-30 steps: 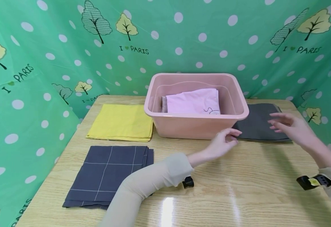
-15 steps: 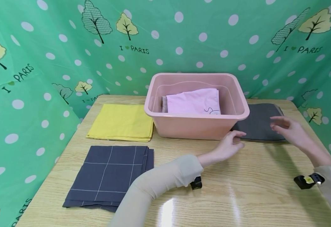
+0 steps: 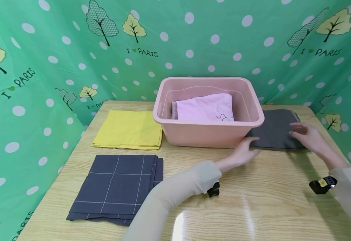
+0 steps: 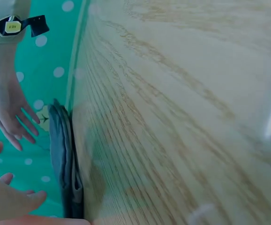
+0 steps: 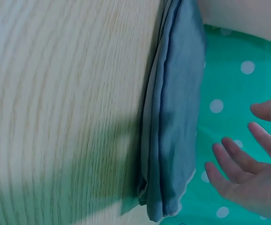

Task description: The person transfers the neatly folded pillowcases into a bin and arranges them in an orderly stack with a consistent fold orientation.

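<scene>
The grey cloth lies folded in layers on the counter, just right of the pink bin. The left hand is at the cloth's near left corner, beside the bin's lower right end; its grip is apart, thumb and fingers parted. Whether it touches the cloth, I cannot tell. The right hand hovers by the cloth's right edge, its grip also apart. A lilac cloth sits in the bin; the yellow cloth and checked cloth lie left.
</scene>
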